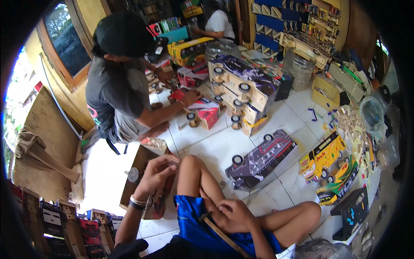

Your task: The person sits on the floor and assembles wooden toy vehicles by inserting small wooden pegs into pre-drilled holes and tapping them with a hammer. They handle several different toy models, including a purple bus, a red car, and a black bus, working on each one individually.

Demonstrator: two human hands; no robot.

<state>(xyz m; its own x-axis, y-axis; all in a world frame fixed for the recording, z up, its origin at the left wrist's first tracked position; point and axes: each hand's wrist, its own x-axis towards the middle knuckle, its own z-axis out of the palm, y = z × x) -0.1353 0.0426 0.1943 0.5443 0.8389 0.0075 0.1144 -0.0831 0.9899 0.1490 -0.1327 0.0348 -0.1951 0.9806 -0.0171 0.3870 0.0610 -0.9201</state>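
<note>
My left hand is raised beside my left knee, over a brown open box. Its fingers are half bent, the thumb stands a little apart from them, and nothing shows between them. Over my lap, my right hand has its fingertips drawn together in a pinch. Whatever they hold, if anything, is too small to make out. A hammer with a wooden handle lies across my blue shorts, its dark head close to the right fingertips. Beyond my knees, a dark grey toy bus rests on its side on the tiles.
A person crouches at the far left, hands on a red and white toy truck. Wooden-bottomed toy vehicles are stacked behind. Yellow toy buses lie at the right, near wood scraps and a yellow basin. Another person sits farther back.
</note>
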